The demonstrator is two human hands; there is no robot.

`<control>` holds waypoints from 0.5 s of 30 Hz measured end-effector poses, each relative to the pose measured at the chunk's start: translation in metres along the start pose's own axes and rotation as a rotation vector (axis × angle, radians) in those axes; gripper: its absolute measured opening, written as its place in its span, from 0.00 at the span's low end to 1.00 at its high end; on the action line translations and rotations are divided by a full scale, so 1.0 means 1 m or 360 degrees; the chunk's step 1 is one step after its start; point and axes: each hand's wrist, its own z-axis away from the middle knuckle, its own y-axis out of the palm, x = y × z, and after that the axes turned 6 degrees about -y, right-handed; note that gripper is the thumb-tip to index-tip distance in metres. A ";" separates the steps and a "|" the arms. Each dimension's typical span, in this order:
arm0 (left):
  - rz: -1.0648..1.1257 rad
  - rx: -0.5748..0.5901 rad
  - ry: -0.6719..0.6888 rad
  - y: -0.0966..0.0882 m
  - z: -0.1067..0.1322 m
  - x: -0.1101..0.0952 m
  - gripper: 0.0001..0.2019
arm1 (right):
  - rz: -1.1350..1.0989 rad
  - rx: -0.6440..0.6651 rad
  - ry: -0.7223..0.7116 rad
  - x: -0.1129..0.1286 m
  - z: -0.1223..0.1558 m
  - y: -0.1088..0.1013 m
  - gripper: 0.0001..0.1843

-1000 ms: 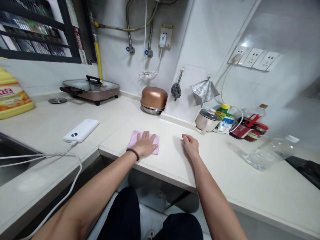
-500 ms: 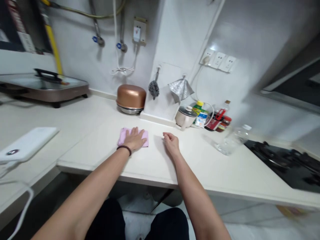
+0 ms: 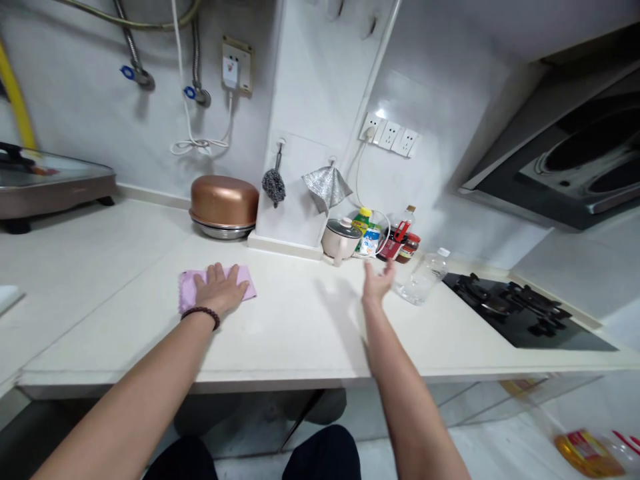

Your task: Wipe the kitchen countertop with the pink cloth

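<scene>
My left hand (image 3: pixel 220 289) lies flat with spread fingers on a pink cloth (image 3: pixel 188 291), pressing it against the white countertop (image 3: pixel 300 327). The cloth sticks out on both sides of the hand. Above the counter, my right hand (image 3: pixel 379 283) is raised with thumb and fingers apart and nothing in it. Just right of that hand is a clear plastic bottle (image 3: pixel 425 277) with a white cap, a small gap between them. Beyond the fingers stands a small cream pot (image 3: pixel 340 241) with a glass lid.
A copper-coloured pot (image 3: pixel 225 202) rests upside down on a metal dish by the wall. Jars and a red-labelled bottle (image 3: pixel 391 245) cluster behind my right hand. A black gas hob (image 3: pixel 530 310) is at right, under a range hood (image 3: pixel 575 147). An electric pan (image 3: pixel 55 187) sits left.
The view has turned right. My right hand has lifted, opened and moved toward the clear bottle. My left hand stays flat on the cloth.
</scene>
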 end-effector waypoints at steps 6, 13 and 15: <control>-0.0012 0.0048 0.0154 0.000 0.005 -0.008 0.35 | 0.0767 -0.0448 0.0201 -0.083 -0.099 -0.109 0.60; -0.0035 0.0179 0.0407 -0.007 0.012 -0.015 0.34 | 0.0934 -0.0290 0.0186 -0.128 -0.128 -0.110 0.70; -0.0043 0.0183 0.0412 -0.008 0.012 -0.015 0.34 | 0.0913 -0.0299 0.0210 -0.128 -0.135 -0.099 0.71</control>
